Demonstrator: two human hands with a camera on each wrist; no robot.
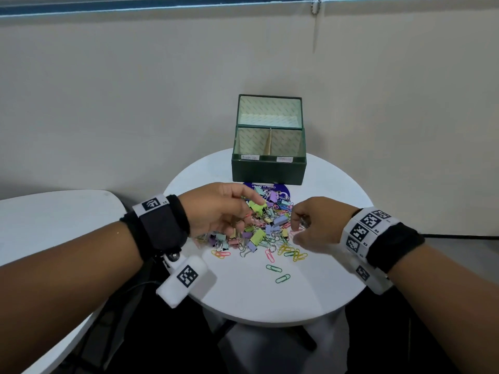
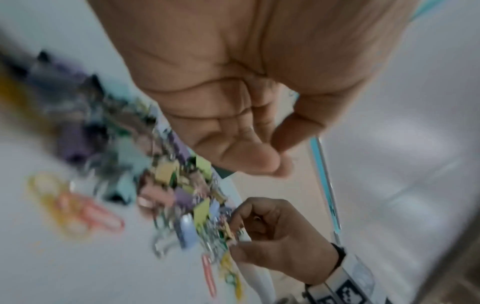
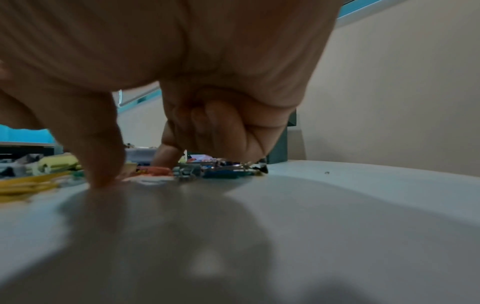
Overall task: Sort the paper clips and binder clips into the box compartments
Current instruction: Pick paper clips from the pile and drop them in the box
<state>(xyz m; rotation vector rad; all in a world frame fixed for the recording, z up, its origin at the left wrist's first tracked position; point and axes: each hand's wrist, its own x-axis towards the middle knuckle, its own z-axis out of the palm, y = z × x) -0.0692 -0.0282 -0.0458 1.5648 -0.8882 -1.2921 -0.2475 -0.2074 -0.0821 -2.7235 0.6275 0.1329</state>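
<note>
A heap of pastel binder clips and coloured paper clips (image 1: pixel 264 228) lies in the middle of the round white table (image 1: pixel 270 300). My left hand (image 1: pixel 243 214) hovers over the heap's left side with relaxed fingers; in the blurred left wrist view this hand (image 2: pixel 270 156) holds nothing. At the heap's right edge my right hand (image 1: pixel 297 225) is curled, pinching a silvery metal clip (image 1: pixel 303 222). In the right wrist view its thumb (image 3: pixel 103 176) presses the tabletop. The green box (image 1: pixel 268 171) stands behind the heap, lid up, with two labelled compartments that look bare inside.
Two green paper clips (image 1: pixel 278 273) lie loose toward the near edge. A blue round disc (image 1: pixel 282 190) shows under the heap's far side. A second white table (image 1: pixel 54 220) stands to the left. A wall rises right behind the box.
</note>
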